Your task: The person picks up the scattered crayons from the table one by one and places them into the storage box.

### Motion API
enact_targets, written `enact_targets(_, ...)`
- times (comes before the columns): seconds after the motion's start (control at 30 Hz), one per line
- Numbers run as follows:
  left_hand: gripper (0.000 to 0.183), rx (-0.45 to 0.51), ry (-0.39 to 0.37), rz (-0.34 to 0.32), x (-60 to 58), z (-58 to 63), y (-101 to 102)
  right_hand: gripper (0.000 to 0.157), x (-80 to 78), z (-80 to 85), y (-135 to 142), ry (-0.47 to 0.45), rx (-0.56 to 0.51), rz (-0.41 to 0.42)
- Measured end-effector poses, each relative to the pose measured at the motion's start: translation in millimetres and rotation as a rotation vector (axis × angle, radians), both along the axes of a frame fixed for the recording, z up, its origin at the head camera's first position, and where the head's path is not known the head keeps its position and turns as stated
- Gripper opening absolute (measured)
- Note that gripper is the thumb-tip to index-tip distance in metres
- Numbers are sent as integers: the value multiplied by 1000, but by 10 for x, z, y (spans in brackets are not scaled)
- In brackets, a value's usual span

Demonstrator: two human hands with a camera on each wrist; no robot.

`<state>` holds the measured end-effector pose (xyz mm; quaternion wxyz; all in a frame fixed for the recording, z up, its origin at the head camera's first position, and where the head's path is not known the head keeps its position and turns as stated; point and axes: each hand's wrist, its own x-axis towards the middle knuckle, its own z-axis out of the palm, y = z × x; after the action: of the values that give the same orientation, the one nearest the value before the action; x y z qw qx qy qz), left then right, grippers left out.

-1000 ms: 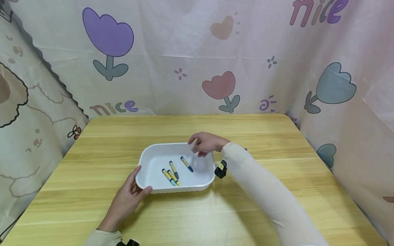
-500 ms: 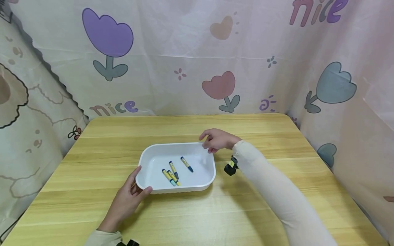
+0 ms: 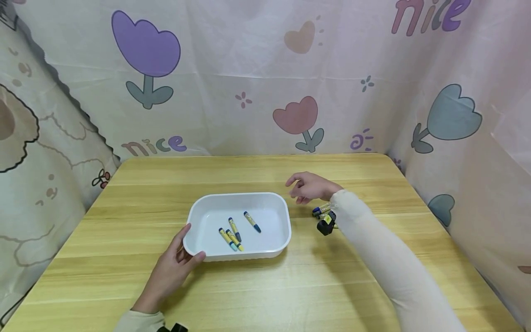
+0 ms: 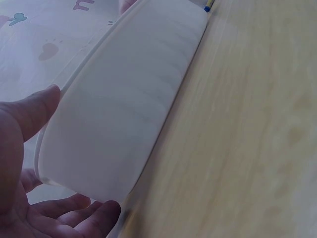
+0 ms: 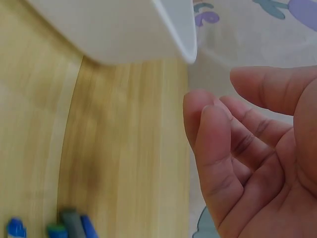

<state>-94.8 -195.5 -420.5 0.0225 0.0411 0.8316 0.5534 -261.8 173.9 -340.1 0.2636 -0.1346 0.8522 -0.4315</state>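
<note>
A white plastic tray (image 3: 265,251) sits on the table with several yellow-wrapped crayons (image 3: 251,222) lying loose inside it. My left hand (image 3: 168,269) holds the tray's near left corner; in the left wrist view the thumb lies at the rim and the fingers reach around the outer wall (image 4: 109,99). Just past the tray's far right corner, my right hand (image 3: 313,186) hovers with loosely bent fingers and nothing between them, as the right wrist view confirms. More crayons (image 3: 321,210) lie on the table beneath the right wrist, partly hidden by the sleeve and wrist camera.
The wooden table (image 3: 265,295) extends around the tray on every side. A printed fabric curtain (image 3: 232,55) hangs behind the table and along both sides. Blurred crayon ends (image 5: 72,225) show at the bottom of the right wrist view.
My right hand has moved right from above the tray to beyond its corner, uncovering part of the crayons on the table. The left hand, tray and crayons inside have stayed put.
</note>
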Motion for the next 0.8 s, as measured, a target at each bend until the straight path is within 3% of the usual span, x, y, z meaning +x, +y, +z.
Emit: enact_targets(0.8, 87, 19, -6, -2, -3, -31, -12, 42, -49, -286, 704, -44, 81, -127)
